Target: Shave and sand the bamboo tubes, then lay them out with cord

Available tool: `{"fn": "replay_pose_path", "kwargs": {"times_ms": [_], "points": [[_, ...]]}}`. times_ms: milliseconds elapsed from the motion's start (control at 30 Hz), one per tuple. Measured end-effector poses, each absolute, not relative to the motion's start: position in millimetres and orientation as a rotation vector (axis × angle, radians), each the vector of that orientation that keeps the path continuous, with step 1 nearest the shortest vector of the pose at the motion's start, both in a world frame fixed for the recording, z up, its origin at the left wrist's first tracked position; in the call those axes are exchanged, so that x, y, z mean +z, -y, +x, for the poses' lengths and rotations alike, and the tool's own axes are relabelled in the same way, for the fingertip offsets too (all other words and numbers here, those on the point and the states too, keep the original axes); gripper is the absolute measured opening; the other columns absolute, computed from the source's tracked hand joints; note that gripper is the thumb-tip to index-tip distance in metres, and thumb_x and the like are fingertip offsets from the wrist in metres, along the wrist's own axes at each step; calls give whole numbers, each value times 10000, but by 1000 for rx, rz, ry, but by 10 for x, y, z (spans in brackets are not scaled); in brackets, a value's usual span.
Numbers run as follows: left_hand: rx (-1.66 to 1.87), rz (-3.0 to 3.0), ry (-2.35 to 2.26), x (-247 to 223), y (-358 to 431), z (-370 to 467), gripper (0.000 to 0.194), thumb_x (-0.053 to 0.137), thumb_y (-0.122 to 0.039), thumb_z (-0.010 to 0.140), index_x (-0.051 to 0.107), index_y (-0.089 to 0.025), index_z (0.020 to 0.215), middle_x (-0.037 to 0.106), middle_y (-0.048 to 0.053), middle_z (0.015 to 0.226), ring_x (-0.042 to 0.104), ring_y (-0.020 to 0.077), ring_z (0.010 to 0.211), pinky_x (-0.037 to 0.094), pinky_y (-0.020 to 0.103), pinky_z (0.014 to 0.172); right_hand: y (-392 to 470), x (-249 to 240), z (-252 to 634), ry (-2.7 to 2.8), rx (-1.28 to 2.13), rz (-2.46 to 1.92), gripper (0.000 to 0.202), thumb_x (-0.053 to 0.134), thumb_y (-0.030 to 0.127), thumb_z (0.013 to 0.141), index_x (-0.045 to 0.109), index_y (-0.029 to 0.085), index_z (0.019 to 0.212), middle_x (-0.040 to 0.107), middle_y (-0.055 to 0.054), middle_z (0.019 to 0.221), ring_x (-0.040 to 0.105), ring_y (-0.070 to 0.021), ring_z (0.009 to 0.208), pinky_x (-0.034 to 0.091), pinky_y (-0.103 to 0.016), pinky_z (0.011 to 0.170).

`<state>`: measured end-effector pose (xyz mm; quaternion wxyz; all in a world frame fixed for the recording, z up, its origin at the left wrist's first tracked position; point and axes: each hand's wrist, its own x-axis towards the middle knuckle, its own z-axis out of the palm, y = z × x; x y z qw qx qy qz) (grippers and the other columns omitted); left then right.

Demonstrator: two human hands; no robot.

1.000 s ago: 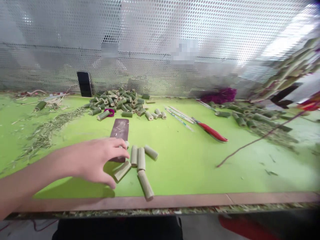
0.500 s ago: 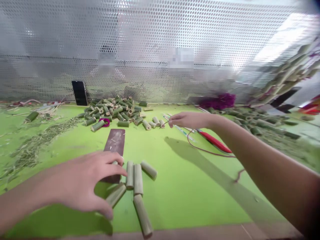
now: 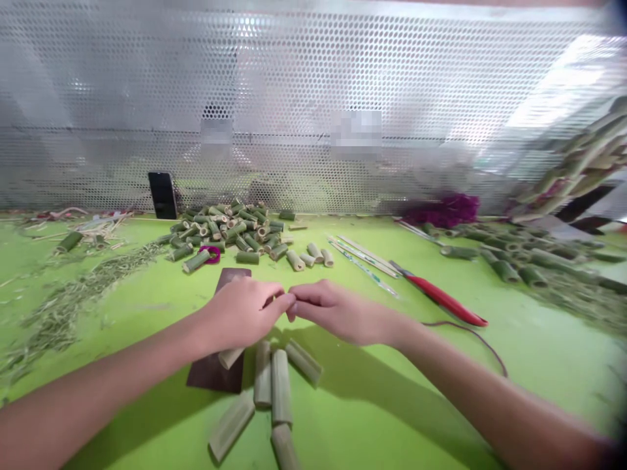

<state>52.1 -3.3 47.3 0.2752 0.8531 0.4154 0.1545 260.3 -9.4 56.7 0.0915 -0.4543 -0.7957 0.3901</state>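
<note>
My left hand (image 3: 245,312) and my right hand (image 3: 340,310) meet at the fingertips above the green table, both pinched closed. A thin dark-red cord (image 3: 477,336) runs out from behind my right forearm toward that hand; its end at the fingers is hidden. What my left fingertips pinch is too small to make out. Under my left palm, a short bamboo piece (image 3: 230,358) shows over a dark, flat strip (image 3: 215,375). Peeled bamboo pieces lie in front: one (image 3: 263,375), another (image 3: 281,388), a tilted one (image 3: 304,361) and a loose one (image 3: 232,424).
A heap of green bamboo pieces (image 3: 235,228) sits at the back, near a standing phone (image 3: 162,196). To the right lie a red-handled knife (image 3: 445,300), thin sticks (image 3: 367,254) and more bamboo (image 3: 533,261). Shavings (image 3: 73,307) cover the left; a perforated metal panel (image 3: 294,78) stands behind.
My right hand has come back from the far bamboo pieces with the cord to meet my left hand. My left hand has moved right and forward, its spread fingers now closed.
</note>
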Motion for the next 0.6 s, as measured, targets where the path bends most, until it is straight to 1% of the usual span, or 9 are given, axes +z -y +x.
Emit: {"fn": "replay_pose_path", "kwargs": {"times_ms": [33, 67, 100, 167, 267, 367, 467, 533, 600], "points": [[416, 2316, -1072, 453, 29, 506, 437, 397, -435, 1072, 655, -204, 805, 625, 4, 691, 564, 175, 645, 340, 319, 594, 112, 559, 2604, 2361, 1156, -1350, 375, 458, 497, 1019, 636, 203, 868, 471, 35, 671, 405, -121, 594, 333, -276, 583], [424, 2326, -1037, 432, 27, 475, 459, 390, -412, 1076, 593, -204, 721, 578, -6, 641, 533, 167, 619, 322, 323, 591, 124, 556, 2618, 2362, 1151, -1353, 378, 458, 499, 1020, 633, 205, 859, 445, 40, 652, 392, -121, 588, 322, -275, 577], [440, 2318, -1015, 409, 25, 433, 461, 399, -406, 1074, 534, -206, 682, 535, -17, 612, 499, 160, 594, 306, 326, 585, 128, 553, 2639, 2365, 1149, -1361, 385, 454, 505, 1021, 632, 207, 855, 427, 42, 643, 388, -124, 590, 318, -275, 577], [485, 2271, -1002, 357, 17, 334, 461, 419, -412, 1066, 444, -211, 652, 467, -31, 592, 442, 151, 569, 283, 328, 574, 115, 541, 2685, 2367, 1142, -1389, 412, 436, 533, 1024, 631, 210, 857, 424, 36, 652, 405, -137, 618, 325, -281, 596], [585, 2195, -1013, 273, -13, 199, 459, 422, -424, 1059, 395, -214, 652, 417, -39, 598, 410, 147, 574, 273, 324, 574, 59, 494, 2730, 2337, 1096, -1433, 445, 412, 562, 1021, 633, 212, 860, 501, 7, 724, 473, -167, 704, 368, -303, 669], [696, 2124, -1033, 194, -62, 109, 450, 396, -441, 1058, 413, -215, 669, 414, -41, 618, 424, 146, 598, 308, 313, 603, 4, 437, 2746, 2297, 1025, -1484, 442, 403, 553, 1007, 634, 209, 856, 604, -32, 804, 531, -195, 761, 403, -332, 724], [767, 2069, -1032, 129, -109, 58, 442, 394, -459, 1044, 463, -213, 684, 441, -37, 632, 452, 147, 613, 340, 305, 619, -22, 393, 2768, 2271, 978, -1524, 397, 390, 500, 992, 642, 212, 887, 666, -61, 884, 577, -217, 820, 435, -354, 780], [770, 2058, -1025, 100, -134, 39, 444, 414, -482, 1030, 500, -212, 687, 453, -37, 618, 448, 141, 581, 341, 300, 590, -37, 365, 2795, 2232, 958, -1544, 357, 371, 449, 978, 637, 218, 917, 681, -69, 935, 588, -219, 839, 449, -357, 793], [763, 2056, -1036, 85, -160, 28, 457, 405, -506, 1028, 540, -213, 704, 424, -48, 571, 403, 132, 512, 325, 296, 539, -67, 330, 2828, 2199, 902, -1566, 335, 351, 425, 964, 611, 225, 898, 677, -67, 930, 588, -218, 825, 457, -354, 771]]}}
